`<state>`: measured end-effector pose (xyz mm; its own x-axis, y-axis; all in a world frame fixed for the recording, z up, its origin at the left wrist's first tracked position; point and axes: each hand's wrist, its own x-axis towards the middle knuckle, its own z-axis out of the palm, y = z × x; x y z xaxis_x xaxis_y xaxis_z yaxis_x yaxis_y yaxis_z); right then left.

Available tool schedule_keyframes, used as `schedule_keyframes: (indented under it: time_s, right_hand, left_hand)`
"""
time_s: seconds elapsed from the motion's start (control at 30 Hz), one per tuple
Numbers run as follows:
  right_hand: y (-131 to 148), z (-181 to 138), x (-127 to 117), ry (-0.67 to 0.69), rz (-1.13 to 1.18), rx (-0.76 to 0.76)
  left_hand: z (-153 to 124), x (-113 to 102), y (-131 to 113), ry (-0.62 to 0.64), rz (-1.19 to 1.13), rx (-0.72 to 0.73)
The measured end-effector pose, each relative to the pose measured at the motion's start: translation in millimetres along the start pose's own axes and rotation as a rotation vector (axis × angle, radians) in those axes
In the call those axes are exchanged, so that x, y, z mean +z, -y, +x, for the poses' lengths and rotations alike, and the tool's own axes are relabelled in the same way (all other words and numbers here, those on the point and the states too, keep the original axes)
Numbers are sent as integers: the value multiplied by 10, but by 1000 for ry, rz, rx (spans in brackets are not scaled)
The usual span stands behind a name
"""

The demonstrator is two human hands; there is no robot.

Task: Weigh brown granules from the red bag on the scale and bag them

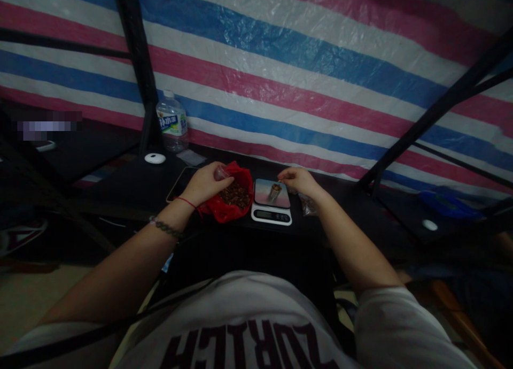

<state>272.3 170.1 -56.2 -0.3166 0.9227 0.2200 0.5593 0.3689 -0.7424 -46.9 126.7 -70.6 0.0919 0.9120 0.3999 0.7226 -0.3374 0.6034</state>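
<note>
My left hand [206, 184] is closed around a small clear cup-like thing [220, 173] at the rim of an open red plastic bag [224, 214]. Brown, dried-looking bits [236, 196] fill the bag. To its right stands a white kitchen scale [271, 216] with a shiny plate, bearing a small container [274, 192] of something brown. My right hand [301, 183] is over the scale's right edge, thumb and fingertips pinched together; what they hold is too small to make out. Beneath that hand lies a clear packet [308, 205] of brown bits, partly hidden.
A clear plastic bottle [172, 123] with a label stands at the back left. A white rounded device [155, 158] and a phone-like slab [180, 184] lie left of the bag. Black frame posts [138, 53] flank the dark table; striped sheeting [280, 80] hangs behind.
</note>
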Motion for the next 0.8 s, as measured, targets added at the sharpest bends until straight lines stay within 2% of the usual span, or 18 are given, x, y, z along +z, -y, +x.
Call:
schedule_keyframes:
  time_s: [0.33,0.8]
  right_hand:
    - [7,-25,6,38,-14,-5]
    - [-96,36,41,104,-175,-90]
  left_hand:
    - [2,-9,-2,-5,6,6]
    - [7,-4,20,-21,2,9]
